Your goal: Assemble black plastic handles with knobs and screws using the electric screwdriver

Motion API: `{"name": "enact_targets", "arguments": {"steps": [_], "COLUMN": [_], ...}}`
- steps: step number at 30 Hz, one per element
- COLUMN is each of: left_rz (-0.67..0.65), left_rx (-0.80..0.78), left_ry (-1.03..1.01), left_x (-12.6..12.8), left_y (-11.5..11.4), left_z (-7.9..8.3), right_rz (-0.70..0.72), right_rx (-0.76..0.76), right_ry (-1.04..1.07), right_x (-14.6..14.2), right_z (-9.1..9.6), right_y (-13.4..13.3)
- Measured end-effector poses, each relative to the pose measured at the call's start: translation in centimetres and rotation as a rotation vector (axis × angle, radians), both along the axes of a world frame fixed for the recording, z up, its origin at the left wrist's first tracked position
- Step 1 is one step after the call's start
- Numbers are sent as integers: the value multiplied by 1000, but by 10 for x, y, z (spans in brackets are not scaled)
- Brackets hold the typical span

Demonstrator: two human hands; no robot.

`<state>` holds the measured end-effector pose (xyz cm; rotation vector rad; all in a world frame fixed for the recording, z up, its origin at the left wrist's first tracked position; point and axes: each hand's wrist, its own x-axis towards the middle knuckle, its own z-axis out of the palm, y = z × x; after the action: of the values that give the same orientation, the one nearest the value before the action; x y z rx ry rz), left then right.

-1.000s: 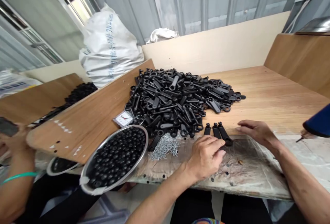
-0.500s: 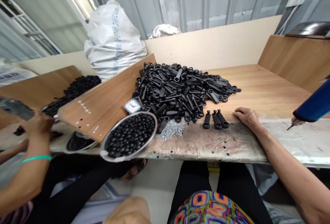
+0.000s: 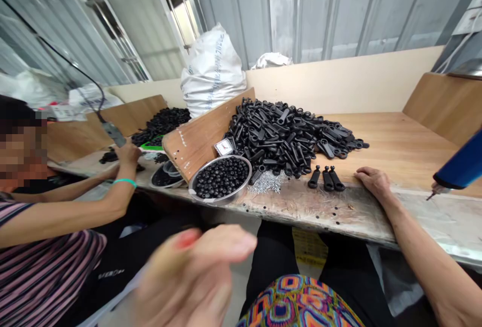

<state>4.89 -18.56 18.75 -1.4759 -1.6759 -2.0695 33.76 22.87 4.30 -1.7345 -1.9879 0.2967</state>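
My left hand (image 3: 196,271) is raised close to the camera, in front of the table edge and smeared by motion. Its thumb side points right, the fingers look apart, and I see nothing held in it. On the table my right hand (image 3: 374,181) rests palm down, fingers loosely stretched and holding nothing. Just left of it lie three black plastic handles (image 3: 327,180) with small round knobs at their far ends. Behind them spreads a heap of similar black handles (image 3: 282,131). Small silver screws (image 3: 268,182) lie in a pile at its front.
A metal bowl (image 3: 246,182) of black knobs stands at the table's front edge. Behind it are a small square clock (image 3: 223,147) and a slanted wooden divider (image 3: 207,133). A blue electric screwdriver (image 3: 461,161) hangs at right. A co-worker's hand (image 3: 128,152) holds a grey tool at left.
My left hand has come up from the bottom edge into view. The camera has turned left, showing more of the co-worker. My right hand stays resting on the table.
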Motion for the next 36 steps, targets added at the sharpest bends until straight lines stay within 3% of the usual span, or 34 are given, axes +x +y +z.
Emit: {"name": "enact_targets", "arguments": {"steps": [1,2,4,7,9,12,20,36], "left_rz": [-10,-87,-74,14,85,153,238,296], "left_rx": [53,91,-163,-283,-334,-412,-529,-468], "left_ry": [-44,48,231,299,342,403,504,543], "left_x": [2,3,0,-9,-13,-17,-21,-22], "left_y": [19,41,85,138,157,171,184,181], "left_z": [-9,-22,-51,-94,-116,-136,-151,-158], "right_rz": [8,17,28,34,35,30,2,-24], "right_rx": [4,9,22,31,31,24,5,-17], "right_ry": [2,5,7,1,-7,-13,24,14], "right_x": [0,0,-1,-1,-1,-1,0,-4], "right_z": [0,0,0,-1,-1,-2,-2,7], "right_y": [0,0,1,2,2,4,5,-4]}}
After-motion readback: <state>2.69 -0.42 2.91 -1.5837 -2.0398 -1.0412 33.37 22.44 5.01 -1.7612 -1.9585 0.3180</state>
